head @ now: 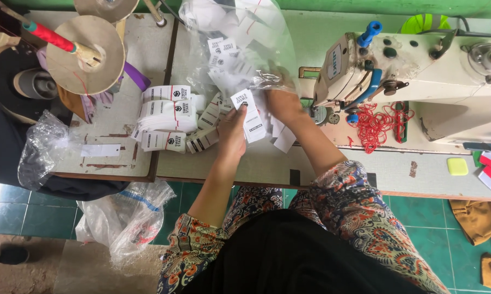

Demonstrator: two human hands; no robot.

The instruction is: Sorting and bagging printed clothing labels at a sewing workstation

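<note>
White paper tags [245,100] were the centre of it all: the left hand [233,130] had its fingers pinched shut on a small stack of them, held up just above the table [164,43]. Over to the right hand [280,100], and that one was closed on the lower edge of a clear plastic bag [240,38], the fingers bunching the film where more loose tags spilled out of it. The bag itself stood tall on the table, stuffed with tags, right beside the sewing machine [419,87].

Left of the hands lay bundled tags [166,114], stacked in neat blocks bound with red bands, some piled on one another. A heap of red rubber bands [378,125] sat on the machine bed, just right of the right forearm. At the far left a cardboard spool disc [85,54] on a red-handled rod hung over the table corner. A crumpled plastic bag [128,218] drooped below the table edge, over green floor tiles [436,218].
</note>
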